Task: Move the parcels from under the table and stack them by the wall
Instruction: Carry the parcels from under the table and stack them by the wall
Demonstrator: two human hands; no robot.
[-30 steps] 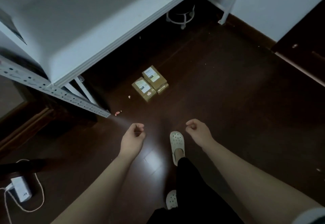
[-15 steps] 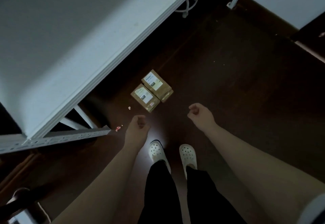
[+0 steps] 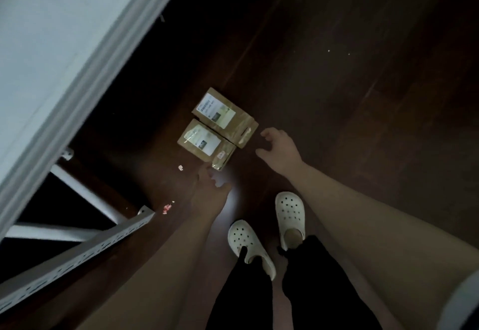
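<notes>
As I watch the head view, both hands have opened from the loose curl they kept a second ago and have come forward to the parcels. My reading of the left hand [image 3: 210,192]: fingers out nearly straight, holding nothing, tips just beside the nearest corner of the near parcel [image 3: 202,142]. The right hand [image 3: 278,148] is spread, fingers slightly bent, also empty, and sits just beside the taped right end of the far parcel [image 3: 220,110]. Neither hand grips anything yet.

The two brown parcels lie label-up and touching, side by side on the dark wooden floor [image 3: 337,96], just out from the front edge of the white table [image 3: 51,44]. The far one seems to sit on a third box, but I cannot tell for certain.

The view has also dropped closer, and the white clogs [image 3: 290,213] now stand together behind the hands, so I judge the approach finished and the first pick-up about to start. A perforated metal rail [image 3: 77,259] and some pink scraps [image 3: 167,208] lie to the left. No wall shows, so stacking has not begun.
</notes>
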